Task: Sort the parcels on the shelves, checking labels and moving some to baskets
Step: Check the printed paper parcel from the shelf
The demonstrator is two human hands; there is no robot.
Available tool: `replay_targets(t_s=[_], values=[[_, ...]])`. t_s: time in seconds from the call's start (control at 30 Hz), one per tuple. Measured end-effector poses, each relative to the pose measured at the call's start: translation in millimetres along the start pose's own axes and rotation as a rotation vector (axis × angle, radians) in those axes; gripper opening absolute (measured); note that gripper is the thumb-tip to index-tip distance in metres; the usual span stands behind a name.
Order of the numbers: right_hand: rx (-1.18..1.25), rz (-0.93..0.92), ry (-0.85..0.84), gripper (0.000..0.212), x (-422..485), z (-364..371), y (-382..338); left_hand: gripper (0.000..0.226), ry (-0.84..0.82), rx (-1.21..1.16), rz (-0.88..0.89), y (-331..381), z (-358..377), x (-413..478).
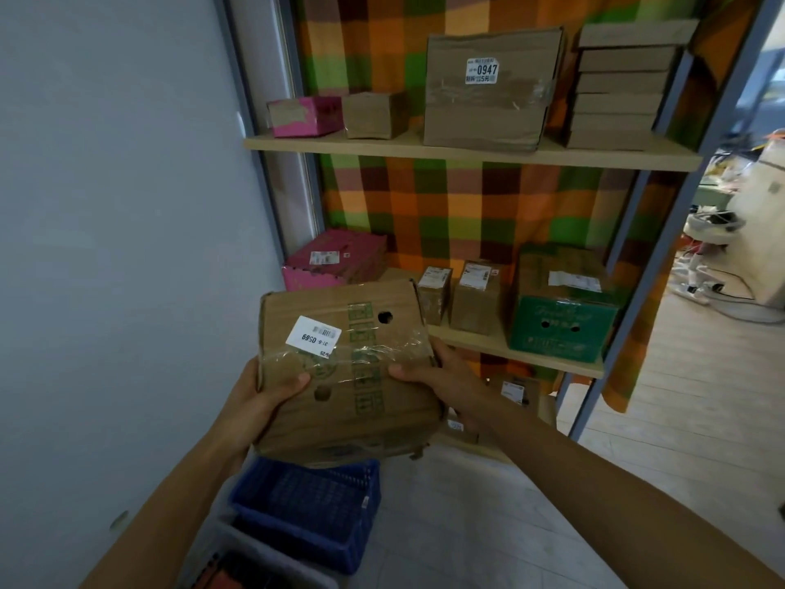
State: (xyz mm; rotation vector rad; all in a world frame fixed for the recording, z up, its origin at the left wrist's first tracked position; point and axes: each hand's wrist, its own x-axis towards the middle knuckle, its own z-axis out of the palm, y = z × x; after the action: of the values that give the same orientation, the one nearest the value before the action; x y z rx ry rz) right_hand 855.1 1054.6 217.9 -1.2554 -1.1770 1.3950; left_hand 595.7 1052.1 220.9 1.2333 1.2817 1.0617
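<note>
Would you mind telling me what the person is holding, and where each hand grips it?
A taped cardboard box: the left hand grips its left edge, the right hand its right edge, thumbs on the labelled face.

Both hands, left hand [259, 401] and right hand [441, 376], are gripping a taped cardboard parcel [346, 371] above a blue basket [314, 510] beside the shelves [467, 148]

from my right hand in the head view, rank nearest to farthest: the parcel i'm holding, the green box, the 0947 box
1. held parcel: gripped by the right hand, in front of the shelves.
2. green box: middle shelf, towards its right end.
3. 0947 box: top shelf, well above the hand.
</note>
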Motion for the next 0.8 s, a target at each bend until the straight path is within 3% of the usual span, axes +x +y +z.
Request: replay_targets(t_s=[0.4,0.47,0.53,0.63,0.73,0.8], values=[[0.046,0.086,-0.022,0.038,-5,-5,4,0.105,-0.036,0.037,-0.011,-4,6,1],[0.023,0.079,0.009,0.042,-4,-5,3,0.096,-0.052,0.022,0.014,0,-1,-1],[0.044,0.08,0.065,0.049,-2,-5,-3,0.07,-0.046,0.005,0.08,7,-7,-3],[0.085,0.141,0.08,0.043,3,-5,-8,0.043,-0.001,0.024,0.138,21,-6,-6],[0.024,0.192,0.077,0.051,8,-2,-14,0.055,-0.059,0.079,0.132,27,-3,-6],[0.095,0.142,0.046,0.064,7,-13,-28,0.071,-0.08,-0.019,0.151,34,-12,-6]])
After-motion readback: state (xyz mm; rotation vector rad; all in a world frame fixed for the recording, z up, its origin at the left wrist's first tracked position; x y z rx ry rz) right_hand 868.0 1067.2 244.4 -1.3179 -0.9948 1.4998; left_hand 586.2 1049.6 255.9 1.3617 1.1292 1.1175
